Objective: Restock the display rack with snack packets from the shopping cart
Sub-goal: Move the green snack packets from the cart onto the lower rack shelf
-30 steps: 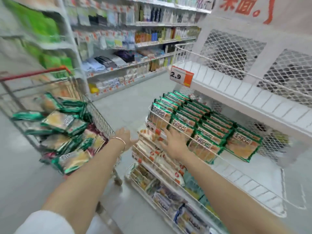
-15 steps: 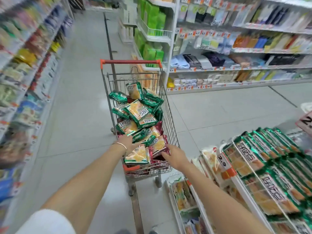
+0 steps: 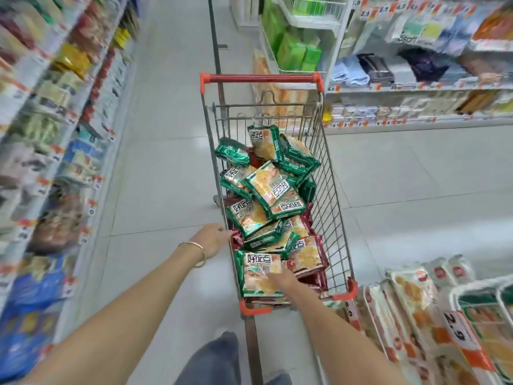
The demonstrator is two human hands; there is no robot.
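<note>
Dozens of green snack packets (image 3: pixel 266 195) lie heaped in the cart (image 3: pixel 330 207), some face up, some on edge, with a few dark red packs (image 3: pixel 310 218) showing under them. The cart stands lengthwise on the tiled floor (image 3: pixel 155 190), its red handle (image 3: pixel 261 78) at the far end and its red-cornered near end closest to the person.

At the cart's near end, the right hand (image 3: pixel 281 279) rests on the nearest packet (image 3: pixel 256 284), which lies face up on top of the pile. Its fingers lie fairly straight on the packet's face; no finger is seen curling round an edge, though the hand is a little blurred.

The left hand (image 3: pixel 212 240), with a thin bracelet (image 3: pixel 201 254) at the wrist, is just outside the cart's left side, fingertips at the wire wall near the top rim. Whether it grips the wire or only touches it I cannot tell.

Right of the cart's near corner stands the white wire rack (image 3: pixel 477 290), with pale orange-and-white packs upright in rows and a price tag (image 3: pixel 455 326) reading 2.9 on its front. Blurred stocked shelves (image 3: pixel 55 134) run along the aisle left of the cart, and more shelving (image 3: pixel 416 87) stands beyond its far right. A trouser leg (image 3: pixel 219 354) shows below the cart's near end.
</note>
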